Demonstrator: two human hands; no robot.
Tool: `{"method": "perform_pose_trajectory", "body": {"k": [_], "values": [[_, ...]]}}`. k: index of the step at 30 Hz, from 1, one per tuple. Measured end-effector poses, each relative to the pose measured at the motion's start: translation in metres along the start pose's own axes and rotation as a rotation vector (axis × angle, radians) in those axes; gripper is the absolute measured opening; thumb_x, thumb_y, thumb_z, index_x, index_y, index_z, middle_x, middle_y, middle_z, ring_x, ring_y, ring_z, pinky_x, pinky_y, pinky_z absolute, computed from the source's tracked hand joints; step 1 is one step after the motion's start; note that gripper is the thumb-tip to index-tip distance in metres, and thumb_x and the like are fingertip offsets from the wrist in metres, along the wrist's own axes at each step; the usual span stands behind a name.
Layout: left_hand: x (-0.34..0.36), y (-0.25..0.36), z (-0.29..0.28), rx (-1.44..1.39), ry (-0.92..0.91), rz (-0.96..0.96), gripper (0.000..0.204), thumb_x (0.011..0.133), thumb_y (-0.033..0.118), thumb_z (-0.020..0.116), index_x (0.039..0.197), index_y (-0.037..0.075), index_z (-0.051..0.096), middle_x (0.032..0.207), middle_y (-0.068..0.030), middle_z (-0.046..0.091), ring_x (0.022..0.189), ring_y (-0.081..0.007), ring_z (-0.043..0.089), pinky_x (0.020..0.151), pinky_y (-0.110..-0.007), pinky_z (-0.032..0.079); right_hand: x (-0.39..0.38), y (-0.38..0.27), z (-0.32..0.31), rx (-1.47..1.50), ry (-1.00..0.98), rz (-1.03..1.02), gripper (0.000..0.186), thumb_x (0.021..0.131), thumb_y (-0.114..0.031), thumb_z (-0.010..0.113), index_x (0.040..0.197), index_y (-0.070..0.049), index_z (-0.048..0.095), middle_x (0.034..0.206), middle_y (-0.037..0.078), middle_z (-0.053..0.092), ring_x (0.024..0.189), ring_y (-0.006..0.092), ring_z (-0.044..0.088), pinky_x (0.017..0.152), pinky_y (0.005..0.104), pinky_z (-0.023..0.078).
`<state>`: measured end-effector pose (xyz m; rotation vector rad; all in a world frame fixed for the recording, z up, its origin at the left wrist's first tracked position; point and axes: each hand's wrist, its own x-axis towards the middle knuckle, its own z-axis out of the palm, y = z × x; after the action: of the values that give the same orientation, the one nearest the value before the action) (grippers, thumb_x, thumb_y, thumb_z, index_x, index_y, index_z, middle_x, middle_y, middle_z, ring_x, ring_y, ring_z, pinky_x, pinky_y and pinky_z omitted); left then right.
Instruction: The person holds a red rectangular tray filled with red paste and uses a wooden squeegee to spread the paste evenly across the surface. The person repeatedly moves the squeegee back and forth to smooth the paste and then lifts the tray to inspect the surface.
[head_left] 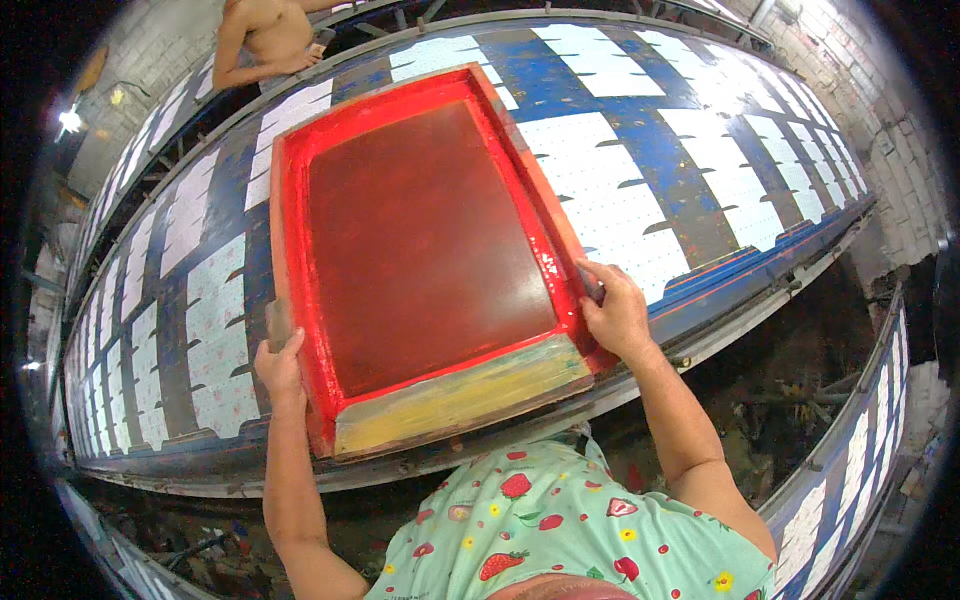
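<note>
A large screen-printing frame (458, 400) with bright red inner borders and a dark red mesh (425, 240) lies at a slant over the long table, tilted or flat I cannot tell. My left hand (281, 368) is closed on its near left side, around a greyish grip piece (279, 325). On the near right side my right hand (618, 312) is closed around a dark grip piece (591, 286). Wet red ink glistens along the frame's right inner border. The near bar is smeared yellow and grey. Part of the table beneath is hidden by the frame.
White patterned cut pieces (595, 180) lie in rows on the blue, stained table (650, 145). A metal rail (745, 310) runs along its near edge. At the far left a person (270, 45) stands behind the table. Another table with pieces (850, 470) is at the lower right.
</note>
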<state>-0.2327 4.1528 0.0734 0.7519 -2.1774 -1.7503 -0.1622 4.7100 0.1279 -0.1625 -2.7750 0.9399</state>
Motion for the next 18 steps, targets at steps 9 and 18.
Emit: {"method": "perform_pose_trajectory", "body": {"k": [9, 18], "values": [[-0.109, 0.024, 0.178, -0.035, -0.001, 0.042, 0.037, 0.087, 0.006, 0.094, 0.115, 0.000, 0.071, 0.111, -0.0102, 0.078, 0.097, -0.0207, 0.074, 0.091, -0.039, 0.060, 0.028, 0.158, -0.090, 0.047, 0.077, 0.211, 0.065, 0.082, 0.005, 0.071, 0.144, -0.013, 0.073, 0.130, 0.016, 0.078, 0.120, 0.0373, 0.075, 0.105, 0.0468, 0.059], [-0.198, 0.023, 0.299, 0.069, 0.039, 0.017, 0.037, 0.088, 0.008, 0.095, 0.114, -0.001, 0.071, 0.110, -0.0103, 0.077, 0.095, -0.0201, 0.072, 0.090, -0.037, 0.058, 0.051, 0.284, -0.161, 0.081, 0.132, 0.217, 0.066, 0.081, 0.008, 0.070, 0.144, -0.010, 0.074, 0.135, 0.017, 0.079, 0.124, 0.0354, 0.076, 0.108, 0.0446, 0.060]]}}
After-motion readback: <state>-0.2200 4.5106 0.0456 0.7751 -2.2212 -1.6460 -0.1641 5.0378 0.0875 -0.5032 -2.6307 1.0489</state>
